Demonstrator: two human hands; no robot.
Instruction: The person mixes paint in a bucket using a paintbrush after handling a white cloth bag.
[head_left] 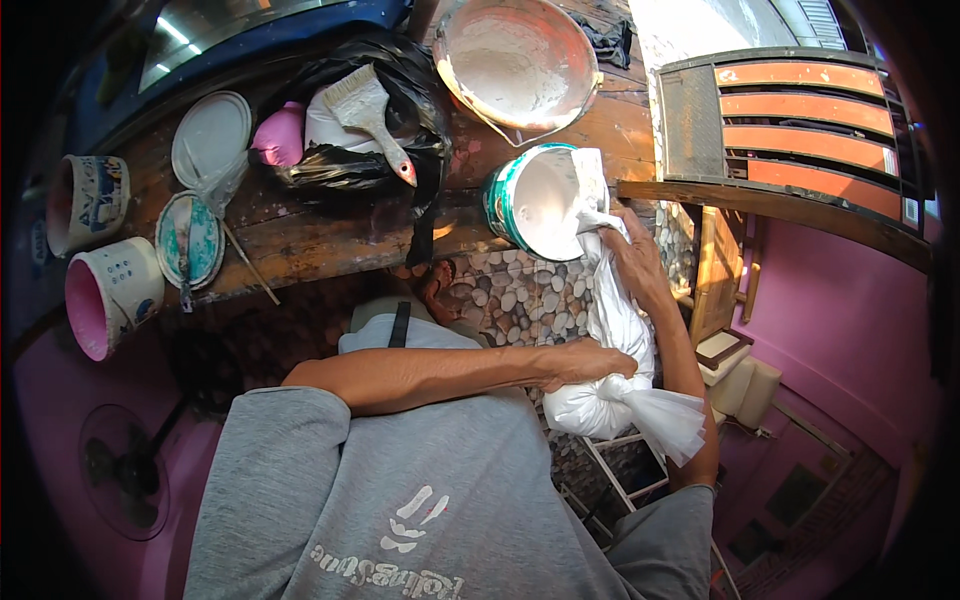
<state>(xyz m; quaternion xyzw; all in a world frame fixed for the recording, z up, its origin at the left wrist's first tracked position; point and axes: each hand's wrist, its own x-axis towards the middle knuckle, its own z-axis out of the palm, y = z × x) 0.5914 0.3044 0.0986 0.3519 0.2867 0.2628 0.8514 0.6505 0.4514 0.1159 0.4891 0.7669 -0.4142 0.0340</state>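
A long white plastic bag [608, 305] stretches from near my chest to the paint bucket. Its lower end is knotted and bulges over my left hand's wrist side. With closed fingers, my left hand [592, 364] grips the bag just above this bulge. Farther up, my right hand [636, 256] is closed around the bag's twisted neck, close to the bucket. The bag's loose mouth rests at the rim of the white and green bucket [503, 207], which holds pale white material. The bucket stands at the near edge of the wooden surface.
Behind the bucket stands a large orange basin [568, 45] coated in white. A paintbrush [375, 115] lies on a black plastic bag [420, 90]. Two lids and a pink-lined bucket [125, 290] are at left. A slatted orange rack [800, 105] stands at right; a fan [125, 470] is lower left.
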